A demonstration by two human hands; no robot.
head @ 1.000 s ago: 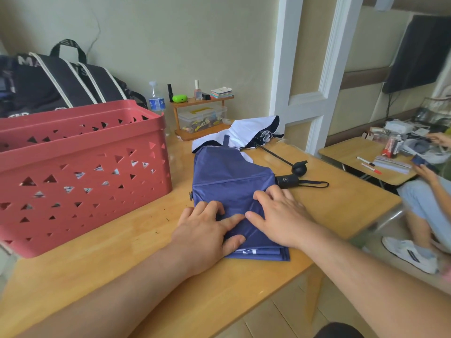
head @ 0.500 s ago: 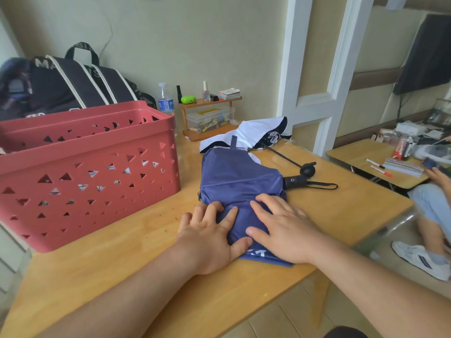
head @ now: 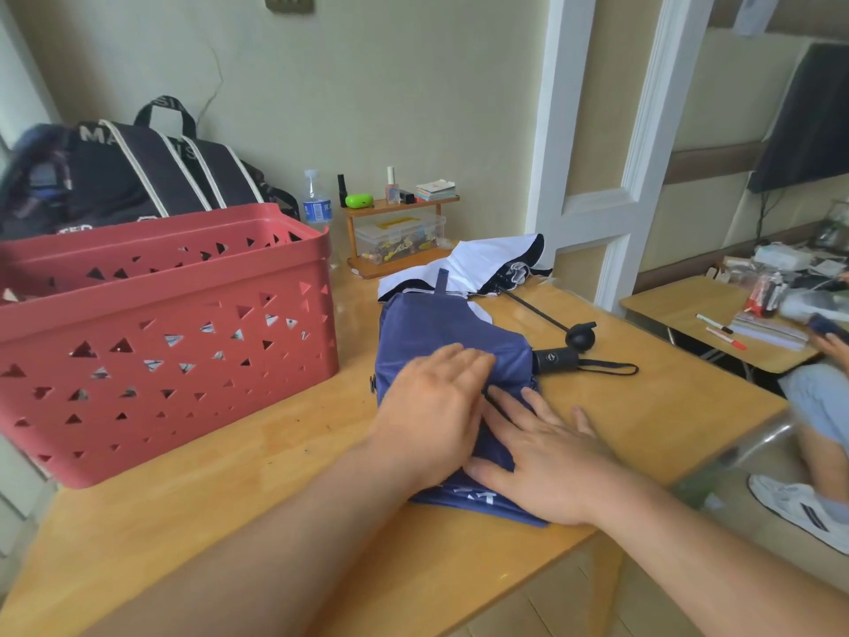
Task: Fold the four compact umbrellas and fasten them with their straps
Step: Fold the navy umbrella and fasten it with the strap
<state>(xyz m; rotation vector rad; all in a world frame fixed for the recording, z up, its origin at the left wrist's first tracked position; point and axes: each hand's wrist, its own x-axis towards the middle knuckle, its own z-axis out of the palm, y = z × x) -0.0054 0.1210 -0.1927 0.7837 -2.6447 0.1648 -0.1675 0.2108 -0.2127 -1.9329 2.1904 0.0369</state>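
Observation:
A blue compact umbrella (head: 441, 333) lies flattened on the wooden table (head: 229, 489), its black handle (head: 556, 360) with a wrist loop pointing right and its strap (head: 442, 282) sticking out at the far end. My left hand (head: 432, 406) lies flat on the blue fabric, fingers straight and blurred. My right hand (head: 546, 457) presses flat on the fabric near the front edge. Behind it lies a white and navy umbrella (head: 478, 264), loosely bunched, its thin shaft ending in a round black handle (head: 580, 337).
A red perforated basket (head: 161, 342) stands at the left, a dark bag (head: 138, 177) behind it. A small wooden shelf (head: 399, 223) and a bottle (head: 316, 200) stand by the wall. A second person sits at the right beside a low table (head: 716, 324).
My left hand has slid forward over the blue fabric toward the handle end. My right hand stays pressed near the front. The camera has shifted a little.

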